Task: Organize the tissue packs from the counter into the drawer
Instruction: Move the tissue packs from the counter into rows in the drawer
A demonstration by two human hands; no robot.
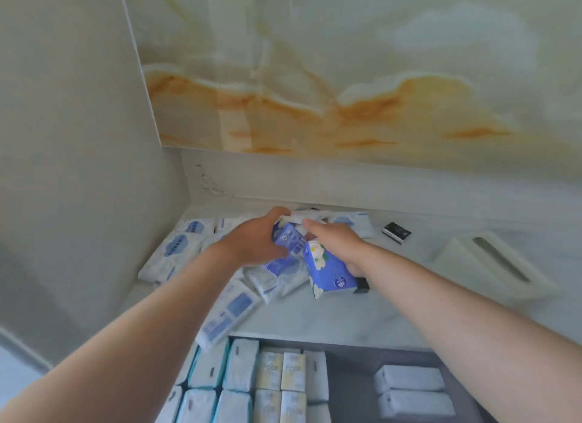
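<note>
Both hands reach over a heap of tissue packs (176,249) on the white counter (315,318). My left hand (255,240) grips a blue and white tissue pack (288,243) lifted off the heap. My right hand (337,240) holds a blue pack with white flowers (327,274), tilted downward. One white and blue pack (226,312) hangs over the counter's front edge. Below, the open grey drawer (352,375) holds rows of upright packs (239,378) on its left and two white packs (412,391) on its right.
A small black packet (396,232) lies at the counter's back right. A white tissue box holder (491,265) stands on the right. A plain wall (78,139) closes the left side and a marble panel (346,76) rises behind the counter.
</note>
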